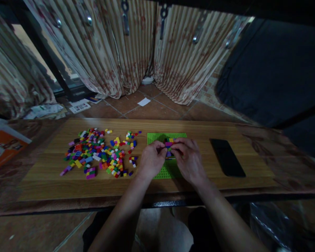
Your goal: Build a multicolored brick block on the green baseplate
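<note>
A green studded baseplate point(162, 173) lies on the wooden board in front of me. On its middle stands a small build of toy bricks point(169, 144), with purple, pink, yellow and blue showing. My left hand point(153, 159) is at the build's left side, thumb and forefinger pinched close to it. From the right, my right hand point(189, 159) reaches over the build with its fingers closed on it, near a red piece. The fingers cover much of the build, and I cannot make out any single brick held between them.
A wide pile of loose coloured bricks point(94, 150) lies to the left, with small groups nearer the baseplate. A black phone point(227, 157) lies at the right on the wooden board point(199, 182). An orange and white package point(5, 145) sits at the far left.
</note>
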`<state>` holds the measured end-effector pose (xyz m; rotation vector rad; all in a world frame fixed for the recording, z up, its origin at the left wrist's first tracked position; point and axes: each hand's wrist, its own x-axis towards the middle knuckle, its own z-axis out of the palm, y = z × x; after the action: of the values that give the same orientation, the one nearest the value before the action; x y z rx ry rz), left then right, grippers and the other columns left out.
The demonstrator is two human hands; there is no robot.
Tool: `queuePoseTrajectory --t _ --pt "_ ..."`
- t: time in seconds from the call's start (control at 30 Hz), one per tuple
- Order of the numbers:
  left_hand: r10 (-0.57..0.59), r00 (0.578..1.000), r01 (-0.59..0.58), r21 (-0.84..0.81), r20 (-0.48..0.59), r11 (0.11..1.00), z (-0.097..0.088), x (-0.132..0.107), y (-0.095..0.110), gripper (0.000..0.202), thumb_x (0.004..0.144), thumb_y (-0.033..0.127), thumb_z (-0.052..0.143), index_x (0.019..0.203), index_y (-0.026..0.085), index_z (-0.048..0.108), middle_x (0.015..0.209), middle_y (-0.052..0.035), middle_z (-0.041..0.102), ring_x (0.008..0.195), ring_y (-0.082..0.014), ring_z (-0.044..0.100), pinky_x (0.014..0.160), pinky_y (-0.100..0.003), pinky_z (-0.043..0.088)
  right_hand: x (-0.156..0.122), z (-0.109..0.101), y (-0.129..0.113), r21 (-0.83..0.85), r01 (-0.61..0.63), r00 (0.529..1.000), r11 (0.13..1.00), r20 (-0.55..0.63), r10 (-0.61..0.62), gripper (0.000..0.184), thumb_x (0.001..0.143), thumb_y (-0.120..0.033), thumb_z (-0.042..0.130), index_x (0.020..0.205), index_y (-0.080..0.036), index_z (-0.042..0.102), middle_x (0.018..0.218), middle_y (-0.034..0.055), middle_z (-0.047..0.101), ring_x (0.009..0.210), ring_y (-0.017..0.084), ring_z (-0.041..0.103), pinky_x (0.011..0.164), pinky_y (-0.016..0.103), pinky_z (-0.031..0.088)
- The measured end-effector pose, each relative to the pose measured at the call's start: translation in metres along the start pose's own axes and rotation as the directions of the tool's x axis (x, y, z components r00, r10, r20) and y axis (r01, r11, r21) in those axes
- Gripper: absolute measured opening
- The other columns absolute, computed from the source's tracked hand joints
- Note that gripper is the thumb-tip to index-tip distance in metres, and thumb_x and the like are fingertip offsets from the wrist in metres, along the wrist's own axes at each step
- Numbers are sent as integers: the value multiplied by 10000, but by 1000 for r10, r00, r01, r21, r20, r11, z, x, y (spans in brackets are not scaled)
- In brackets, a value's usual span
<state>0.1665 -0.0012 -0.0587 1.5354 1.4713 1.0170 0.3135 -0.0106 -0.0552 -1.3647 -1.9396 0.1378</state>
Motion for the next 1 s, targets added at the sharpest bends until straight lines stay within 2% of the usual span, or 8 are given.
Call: queuePoseTrajectory --t 0.3,0.53,0.73,0.9,1.0 --pt "3 1000 -3 40 -2 999 -2 0 2 150 840 157 515 812 190 658 756 -18 685 714 -152 625 682 -257 452 1 -2 0 -99 58 997 993 53 -53 147 899 -209 553 854 -207 693 1055 78 656 987 263 534 862 442 450" --pt "-12 1000 12 54 1 998 -3 1 1 145 847 209 526 808 189 664 714 -10 665 677 -147 607 643 -254 431 2 -3 -1 -130 73 995 989 80 -63 163 893 -201 554 862 -218 714 1082 79 655 1006 271 538 873 455 452" --pt "-26 1000 26 18 2 999 0 1 0 118 827 263 581 814 184 668 708 -13 670 649 -146 608 616 -254 444 0 -2 2 26 3 1000 1000 18 -3 157 862 -197 586 836 -230 737 1045 72 669 1004 248 574 900 437 479" --pt "-15 1000 14 -33 -10 999 4 2 -4 103 804 273 613 808 185 665 738 -17 689 673 -143 624 628 -246 458 0 -2 5 213 -115 993 970 23 112 134 848 -243 609 846 -235 742 1064 64 670 1014 221 606 938 419 474" --pt "-16 1000 16 -51 -7 999 4 2 -4 115 806 282 611 812 179 663 724 -18 687 658 -140 619 617 -242 454 1 -3 7 256 -150 989 955 21 150 150 852 -274 596 855 -234 741 1074 71 669 1020 225 611 944 431 465"
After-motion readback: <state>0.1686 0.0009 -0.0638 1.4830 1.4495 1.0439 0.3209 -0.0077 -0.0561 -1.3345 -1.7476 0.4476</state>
